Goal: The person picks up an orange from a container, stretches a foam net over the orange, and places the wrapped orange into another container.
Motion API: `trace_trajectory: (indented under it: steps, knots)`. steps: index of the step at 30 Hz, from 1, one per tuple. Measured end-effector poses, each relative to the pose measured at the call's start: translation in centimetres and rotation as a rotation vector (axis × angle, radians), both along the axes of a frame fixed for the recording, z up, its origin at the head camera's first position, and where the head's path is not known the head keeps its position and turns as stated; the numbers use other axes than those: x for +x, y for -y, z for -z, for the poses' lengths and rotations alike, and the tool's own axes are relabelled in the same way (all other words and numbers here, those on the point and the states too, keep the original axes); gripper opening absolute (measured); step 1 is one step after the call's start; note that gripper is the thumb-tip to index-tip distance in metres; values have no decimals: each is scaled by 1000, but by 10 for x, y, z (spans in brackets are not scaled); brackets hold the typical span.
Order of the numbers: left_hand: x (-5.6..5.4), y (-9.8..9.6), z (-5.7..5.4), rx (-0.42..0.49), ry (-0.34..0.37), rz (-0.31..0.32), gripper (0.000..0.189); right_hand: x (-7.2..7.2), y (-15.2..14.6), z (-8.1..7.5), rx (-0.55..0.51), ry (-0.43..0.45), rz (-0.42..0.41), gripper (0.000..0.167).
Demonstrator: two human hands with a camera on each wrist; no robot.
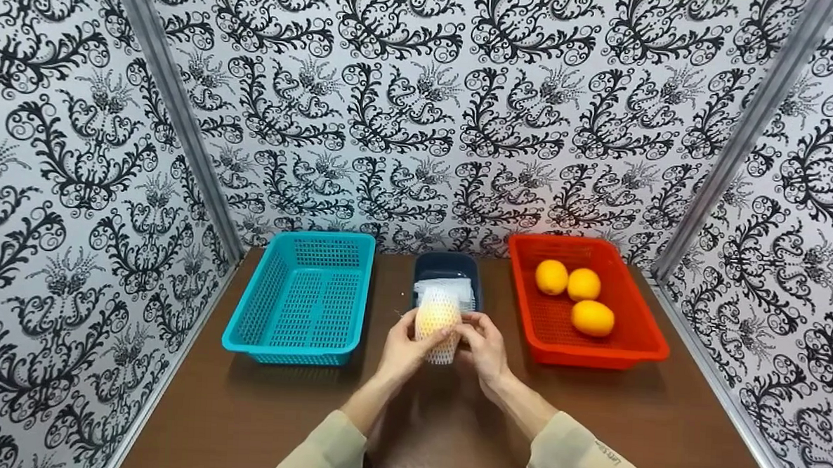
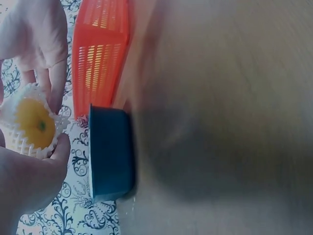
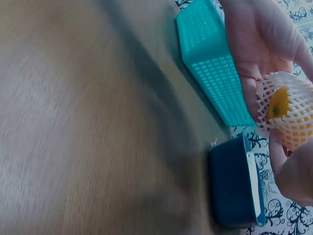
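Observation:
Over the middle of the table, an orange (image 1: 432,319) sits inside a white foam net sleeve (image 1: 441,354). My left hand (image 1: 403,346) grips it from the left, its thumb across the front of the net. From the other side my right hand (image 1: 485,348) holds the sleeve with curled fingers. Both wrist views show the stem end of the orange (image 2: 36,123) bare at the sleeve's open end. Just behind the hands stands a small dark blue bin (image 1: 448,263) with more white foam nets (image 1: 456,286) in it.
On the left is a turquoise basket (image 1: 244,325) with perforated walls. A red basket (image 1: 638,321) on the right holds three oranges (image 1: 592,318). Patterned panels (image 1: 421,122) with metal corner posts enclose the brown table (image 1: 443,432) at the back and sides.

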State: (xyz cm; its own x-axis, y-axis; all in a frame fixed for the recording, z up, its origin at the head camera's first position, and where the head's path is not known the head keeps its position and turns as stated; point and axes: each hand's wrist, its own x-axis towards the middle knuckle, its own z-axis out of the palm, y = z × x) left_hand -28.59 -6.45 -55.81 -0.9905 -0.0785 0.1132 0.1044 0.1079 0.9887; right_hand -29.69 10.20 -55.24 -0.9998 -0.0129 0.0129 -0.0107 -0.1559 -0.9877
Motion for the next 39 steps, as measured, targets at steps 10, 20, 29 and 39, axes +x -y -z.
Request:
trace_trajectory:
  steps: [10,20,29,39]
  knots:
    - [-10,35,-15,-159,-37,-89,70,2,23,-3,115,-171,-83,43]
    - [-25,94,-36,-311,-62,-162,74,3,46,9,543,-617,-111,33]
    - [-49,161,-51,-529,-5,-239,79,7,82,8,882,-917,-118,28]
    - [-91,218,-58,-697,50,-221,85,4,113,14,1108,-1084,-157,29]
